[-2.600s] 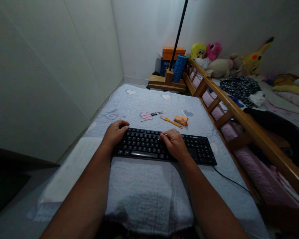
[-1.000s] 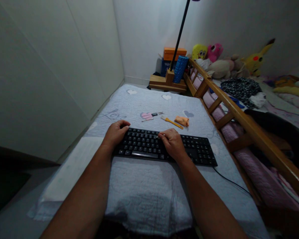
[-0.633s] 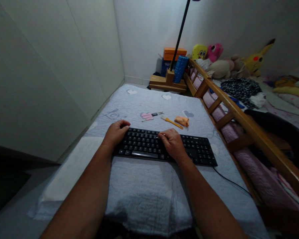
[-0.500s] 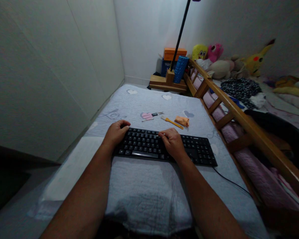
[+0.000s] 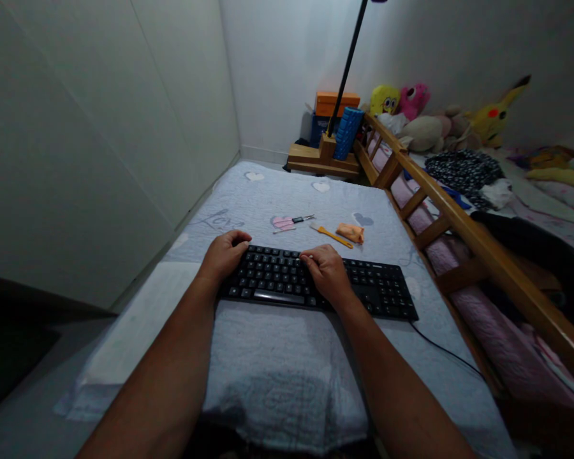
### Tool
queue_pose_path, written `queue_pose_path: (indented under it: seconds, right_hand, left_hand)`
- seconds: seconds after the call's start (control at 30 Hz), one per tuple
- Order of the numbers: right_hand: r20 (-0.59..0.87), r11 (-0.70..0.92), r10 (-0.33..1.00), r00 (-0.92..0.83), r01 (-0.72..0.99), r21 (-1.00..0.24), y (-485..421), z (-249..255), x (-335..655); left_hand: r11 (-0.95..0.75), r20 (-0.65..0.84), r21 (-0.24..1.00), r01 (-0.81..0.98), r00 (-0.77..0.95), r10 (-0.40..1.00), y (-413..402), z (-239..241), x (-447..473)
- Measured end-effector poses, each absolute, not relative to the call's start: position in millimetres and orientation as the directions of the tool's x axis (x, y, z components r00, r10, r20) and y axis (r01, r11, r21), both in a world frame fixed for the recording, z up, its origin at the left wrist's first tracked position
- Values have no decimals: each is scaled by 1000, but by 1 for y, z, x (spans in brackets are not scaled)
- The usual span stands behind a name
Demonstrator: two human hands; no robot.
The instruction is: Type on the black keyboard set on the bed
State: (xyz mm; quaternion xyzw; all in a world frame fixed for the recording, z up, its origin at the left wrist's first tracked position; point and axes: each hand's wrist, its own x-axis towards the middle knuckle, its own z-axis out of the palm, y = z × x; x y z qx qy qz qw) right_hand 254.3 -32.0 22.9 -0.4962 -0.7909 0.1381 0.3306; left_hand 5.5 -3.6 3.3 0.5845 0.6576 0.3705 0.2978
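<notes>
A black keyboard (image 5: 277,275) lies across the bed, its cable leaving from the right end. My left hand (image 5: 224,255) grips its left end, thumb along the top edge. Over the keys right of the middle, my right hand (image 5: 328,271) is closed in a pinch, with the small white tip of what looks like a cotton swab (image 5: 310,257) at its fingertips; the rest of it is hidden. Beyond the keyboard lie another cotton swab (image 5: 284,231), a tweezers-like tool with a dark grip (image 5: 302,219), a yellow-handled brush (image 5: 333,236) and a crumpled orange cloth (image 5: 350,233).
A pale blue quilt (image 5: 277,357) covers the bed, with a whitish flat pad (image 5: 138,331) at the left. A wooden rail (image 5: 440,201) runs along the right, with plush toys behind it. At the far end stands a wooden base (image 5: 323,156) with a black pole.
My right hand has shifted slightly to the left over the keys, still pinched. My left hand stays on the keyboard's left end.
</notes>
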Motion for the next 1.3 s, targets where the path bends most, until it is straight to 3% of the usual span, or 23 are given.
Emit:
queue_pose_path:
  seconds: [1.3]
  right_hand:
    - [384,474,874,-298,696,-539,-40,26,262]
  left_hand:
    - [67,20,842,535,-155,988,-4,7,7]
